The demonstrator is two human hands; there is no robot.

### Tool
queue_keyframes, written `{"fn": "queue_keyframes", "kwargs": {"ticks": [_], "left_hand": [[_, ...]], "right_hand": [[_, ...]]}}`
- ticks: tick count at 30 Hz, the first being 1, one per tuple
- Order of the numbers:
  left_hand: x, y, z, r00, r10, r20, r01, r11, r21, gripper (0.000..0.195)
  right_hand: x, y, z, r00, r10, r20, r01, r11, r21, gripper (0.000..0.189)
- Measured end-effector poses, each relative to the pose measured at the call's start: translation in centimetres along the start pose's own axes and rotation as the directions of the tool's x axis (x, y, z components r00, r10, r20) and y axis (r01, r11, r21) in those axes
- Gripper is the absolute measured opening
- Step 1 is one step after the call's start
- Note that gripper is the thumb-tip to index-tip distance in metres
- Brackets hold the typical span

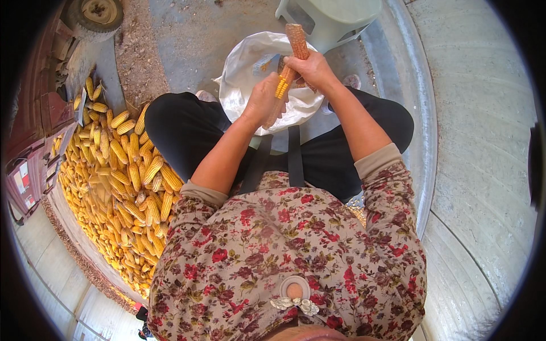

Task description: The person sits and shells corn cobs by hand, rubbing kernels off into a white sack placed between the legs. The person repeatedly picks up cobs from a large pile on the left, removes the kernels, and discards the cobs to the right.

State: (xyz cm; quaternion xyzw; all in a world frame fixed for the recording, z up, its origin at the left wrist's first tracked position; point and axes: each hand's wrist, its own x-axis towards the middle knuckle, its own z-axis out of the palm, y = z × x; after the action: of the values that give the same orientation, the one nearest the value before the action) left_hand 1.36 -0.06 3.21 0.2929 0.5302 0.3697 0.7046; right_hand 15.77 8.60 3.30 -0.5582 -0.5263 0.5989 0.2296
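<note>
My left hand [261,99] is closed around a corn cob [281,87], mostly bare, with a few rows of yellow kernels left on its upper part. My right hand [312,70] grips a bare reddish corncob [297,40] that lies crosswise against the other cob, its top end pointing away from me. Both hands are above the mouth of a white woven sack [239,64], which stands open between my knees. What lies deep in the sack is largely hidden by my hands and the cobs.
A large heap of yellow corn ears [128,179] lies to my left. Beyond the sack stands a pale green plastic stool [341,13]. A wheel [99,15] and reddish machinery [34,102] are at the upper left. Loose kernels [357,212] lie beside my right hip.
</note>
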Motion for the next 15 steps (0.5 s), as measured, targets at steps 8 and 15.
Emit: {"fn": "queue_keyframes", "kwargs": {"ticks": [8,15], "left_hand": [[0.31,0.28,0.12,0.998,-0.061,-0.013,0.06,0.997,-0.052,0.047],[0.6,0.69,0.26,0.993,-0.109,0.039,0.11,0.993,-0.037,0.052]], "right_hand": [[-0.18,-0.28,0.02,1.0,0.013,-0.002,-0.013,0.999,-0.037,0.036],[0.03,-0.09,-0.03,1.0,-0.001,0.005,0.001,0.999,-0.038,0.037]]}}
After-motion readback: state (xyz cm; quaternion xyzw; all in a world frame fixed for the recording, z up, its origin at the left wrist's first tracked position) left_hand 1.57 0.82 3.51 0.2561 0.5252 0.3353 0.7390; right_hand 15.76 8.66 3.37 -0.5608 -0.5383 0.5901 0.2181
